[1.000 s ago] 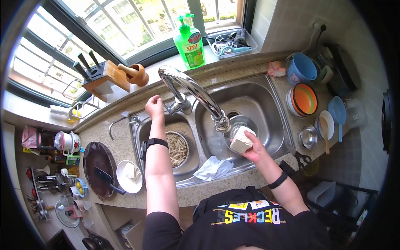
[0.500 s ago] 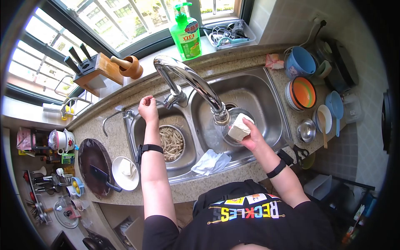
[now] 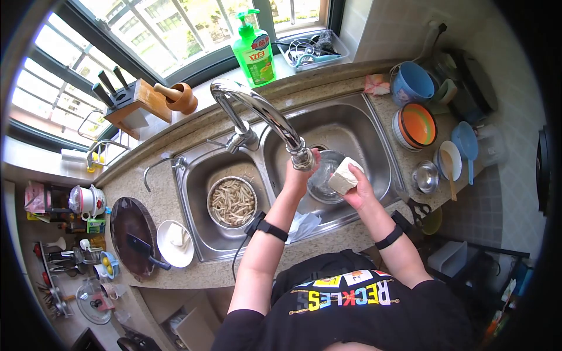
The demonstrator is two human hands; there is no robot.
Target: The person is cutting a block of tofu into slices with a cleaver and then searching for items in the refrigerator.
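My right hand grips a white block of tofu, tilted above a see-through bowl in the right sink basin. Under the spout of the chrome faucet is my left hand. The spout hides part of it; the fingers that show beyond look stretched out and hold nothing I can see. A crumpled white plastic bag lies on the sink's front edge, partly behind my left forearm. In the left basin stands a round metal bowl of pale, finger-shaped pieces.
On the left counter are a white bowl with a white piece inside and a dark round board bearing a cleaver. Stacked bowls, a small metal bowl and scissors sit at right. Green soap bottle stands behind.
My left hand has left the faucet lever and moved right, to beneath the spout. The tofu stays in my right hand, shifted slightly. The view has moved a little.
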